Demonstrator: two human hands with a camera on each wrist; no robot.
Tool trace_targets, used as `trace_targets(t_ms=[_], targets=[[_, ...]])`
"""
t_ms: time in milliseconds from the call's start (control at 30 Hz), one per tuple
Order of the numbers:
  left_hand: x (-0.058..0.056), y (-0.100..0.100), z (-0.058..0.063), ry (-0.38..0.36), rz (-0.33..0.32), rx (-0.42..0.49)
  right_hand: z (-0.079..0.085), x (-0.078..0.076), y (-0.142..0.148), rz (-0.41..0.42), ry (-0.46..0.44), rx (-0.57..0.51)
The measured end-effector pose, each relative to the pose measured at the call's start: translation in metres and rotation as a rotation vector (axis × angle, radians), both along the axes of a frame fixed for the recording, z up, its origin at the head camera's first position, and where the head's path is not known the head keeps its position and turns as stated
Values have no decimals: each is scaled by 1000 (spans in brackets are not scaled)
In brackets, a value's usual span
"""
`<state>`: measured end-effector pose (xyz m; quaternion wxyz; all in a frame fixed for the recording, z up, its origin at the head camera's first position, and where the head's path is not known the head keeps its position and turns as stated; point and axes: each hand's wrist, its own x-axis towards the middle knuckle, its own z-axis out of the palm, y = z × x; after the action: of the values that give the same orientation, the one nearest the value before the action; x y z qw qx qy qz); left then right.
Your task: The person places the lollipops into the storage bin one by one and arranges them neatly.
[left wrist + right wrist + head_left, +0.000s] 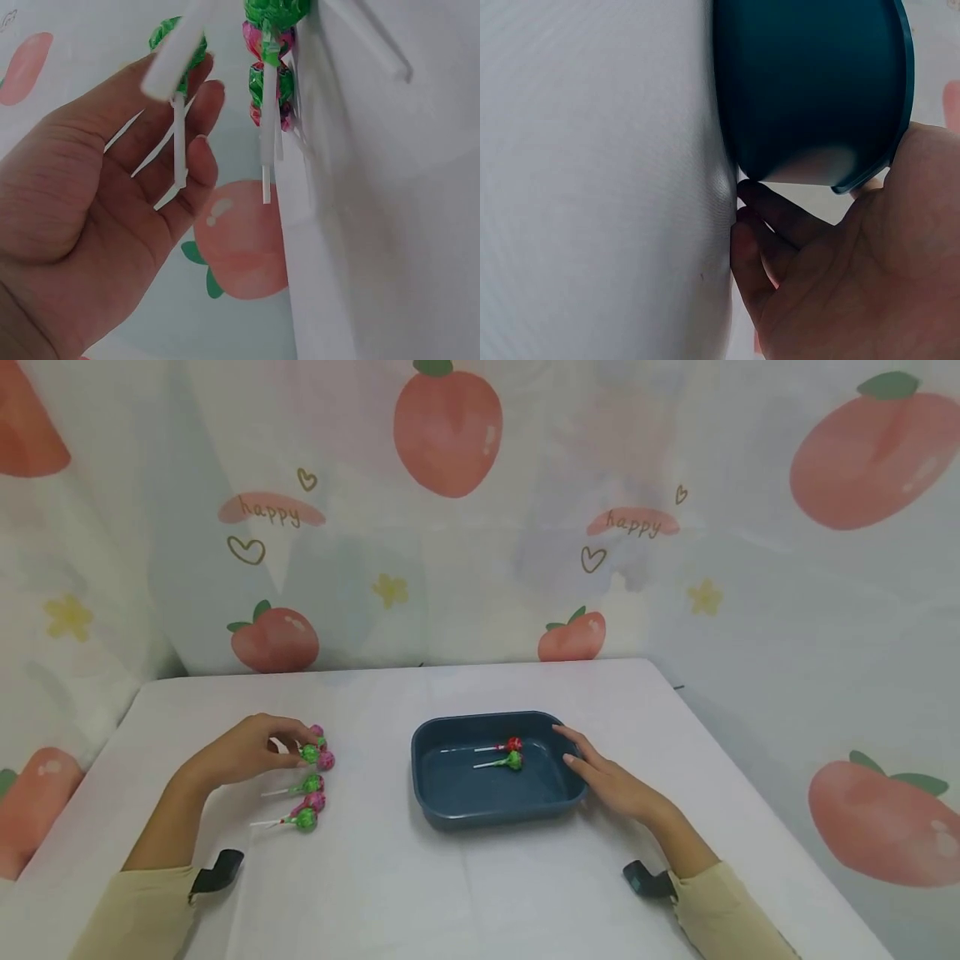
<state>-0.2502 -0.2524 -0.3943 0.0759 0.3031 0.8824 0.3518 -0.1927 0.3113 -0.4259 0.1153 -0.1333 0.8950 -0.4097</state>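
Note:
My left hand [251, 750] pinches a green-wrapped lollipop [309, 754] between thumb and fingertips, at the far end of a row of lollipops. In the left wrist view its white stick [179, 146] hangs down beside the palm. Nearest to that hand are a pink lollipop [326, 761] and another green lollipop [312, 783]. My right hand [618, 785] rests at the right end of a dark blue bin [480, 817], fingertips at its rim and outer wall. Inside the bin lie a red lollipop [513, 743] and a green lollipop [513, 761], sticks pointing left.
Closer to me in the row lie a pink lollipop [316, 802] and a green lollipop [305, 819]. A white cloth covers the table [360, 893]. Behind it hangs a curtain [465, 552] printed with peaches. Dark wrist mounts [217, 871] show at both sleeves.

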Motion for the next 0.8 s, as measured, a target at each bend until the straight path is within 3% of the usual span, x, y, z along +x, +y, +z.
trace_targets(t_ms=[400, 800], targets=[[-4, 19, 9, 74, 17, -1, 0, 2, -1, -11, 10, 19], [-7, 60, 21, 82, -7, 60, -2, 0, 1, -17, 3, 21]])
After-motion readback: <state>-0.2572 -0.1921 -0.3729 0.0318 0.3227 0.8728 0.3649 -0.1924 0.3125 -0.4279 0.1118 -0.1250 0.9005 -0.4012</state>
